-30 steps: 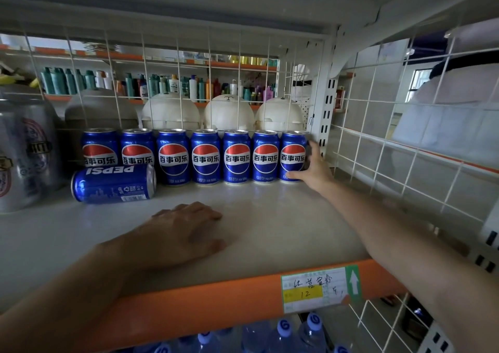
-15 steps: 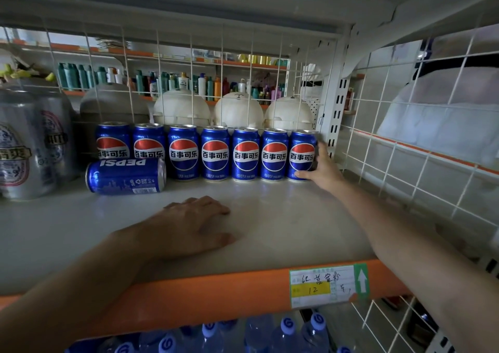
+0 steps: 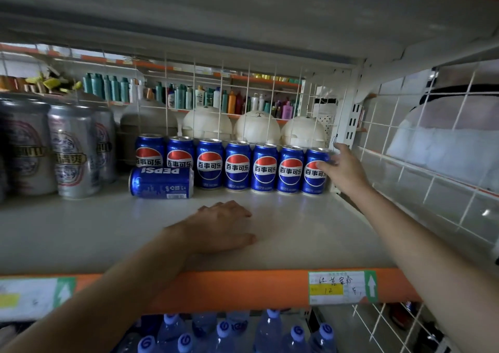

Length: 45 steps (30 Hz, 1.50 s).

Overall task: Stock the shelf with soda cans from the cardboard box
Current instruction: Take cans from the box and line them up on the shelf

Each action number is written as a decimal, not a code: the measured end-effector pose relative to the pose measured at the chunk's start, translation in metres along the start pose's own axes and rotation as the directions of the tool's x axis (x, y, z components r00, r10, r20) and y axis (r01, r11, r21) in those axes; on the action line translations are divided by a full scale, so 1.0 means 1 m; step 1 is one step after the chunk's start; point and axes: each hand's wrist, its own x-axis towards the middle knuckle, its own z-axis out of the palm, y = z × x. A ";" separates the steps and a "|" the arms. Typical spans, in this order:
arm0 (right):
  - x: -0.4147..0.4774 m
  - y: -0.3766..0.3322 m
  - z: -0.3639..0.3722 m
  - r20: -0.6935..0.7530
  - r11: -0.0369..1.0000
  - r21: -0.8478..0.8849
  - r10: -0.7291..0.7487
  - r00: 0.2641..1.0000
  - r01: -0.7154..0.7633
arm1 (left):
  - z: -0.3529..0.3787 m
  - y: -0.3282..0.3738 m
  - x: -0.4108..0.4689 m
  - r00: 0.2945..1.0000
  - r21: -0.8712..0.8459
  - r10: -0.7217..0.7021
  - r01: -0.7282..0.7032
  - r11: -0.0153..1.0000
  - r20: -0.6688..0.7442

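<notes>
Blue soda cans [image 3: 237, 166] stand in a row at the back of the shelf [image 3: 297, 231], and I fear my right hand [image 3: 344, 171], fingers [image 3: 338, 148] released but touching the end can [image 3: 313, 174], may knock it into its neighbours.

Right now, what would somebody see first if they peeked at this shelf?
A row of blue soda cans standing along the back of the shelf jumps out first, with the right hand touching the rightmost can. One more blue can lies on its side before the row's left end, near tall silver cans. The left hand rests flat on the shelf nearer the front.
</notes>
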 end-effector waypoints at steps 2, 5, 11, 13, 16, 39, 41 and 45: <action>-0.012 -0.021 0.007 0.041 1.000 0.014 -0.023 0.999 0.022 | 0.000 0.001 0.000 0.999 -0.008 -0.007 0.007 1.000 -0.045; -0.038 -0.052 0.026 0.104 0.997 0.020 -0.074 0.992 0.072 | 0.000 -0.004 0.000 0.991 -0.017 -0.048 0.046 0.999 -0.127; -0.075 -0.083 0.077 0.204 0.982 -0.154 -0.079 0.976 0.111 | 0.000 -0.017 -0.003 0.977 -0.030 -0.143 0.140 0.990 -0.161; -0.083 -0.087 0.087 0.215 0.965 -0.212 -0.109 0.971 0.155 | 0.001 -0.019 -0.004 0.965 -0.059 -0.169 0.161 0.985 -0.201; -0.089 -0.083 0.094 0.254 0.930 -0.263 -0.189 0.949 0.255 | -0.001 -0.022 -0.005 0.917 -0.094 -0.256 0.238 0.967 -0.307; -0.095 -0.076 0.107 0.630 0.833 -0.217 -0.279 0.725 0.509 | -0.054 -0.144 -0.009 0.905 -0.077 -0.295 0.286 0.955 -0.305; -0.095 -0.076 0.107 0.627 0.833 -0.215 -0.283 0.725 0.510 | -0.053 -0.147 -0.007 0.901 -0.053 -0.271 0.269 0.962 -0.339; -0.094 -0.074 0.111 0.608 0.890 -0.151 -0.259 0.750 0.430 | -0.050 -0.150 -0.007 0.891 -0.017 -0.216 0.229 0.973 -0.398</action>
